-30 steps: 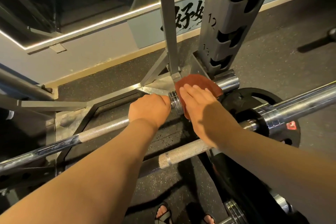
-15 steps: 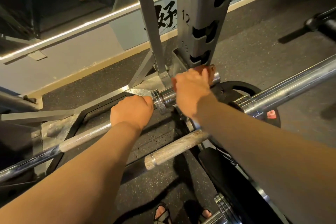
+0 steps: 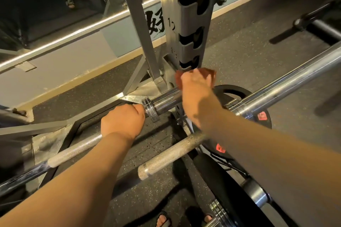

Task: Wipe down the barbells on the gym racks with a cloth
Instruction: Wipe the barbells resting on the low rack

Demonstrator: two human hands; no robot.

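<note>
A steel barbell runs from lower left to its chrome sleeve at the centre. My left hand grips the knurled shaft just before the sleeve's collar. My right hand holds a red-brown cloth wrapped over the outer end of that sleeve, close to the foot of the rack upright. The sleeve's tip is hidden under the cloth and hand.
The grey slotted rack upright stands right behind the sleeve. A second barbell crosses at the right, and a third knurled bar lies lower. Black plates sit behind my right arm. Sandalled feet stand on rubber flooring.
My right hand has slid the cloth outward along the sleeve, from near the collar to its end. The left hand kept its grip on the shaft.
</note>
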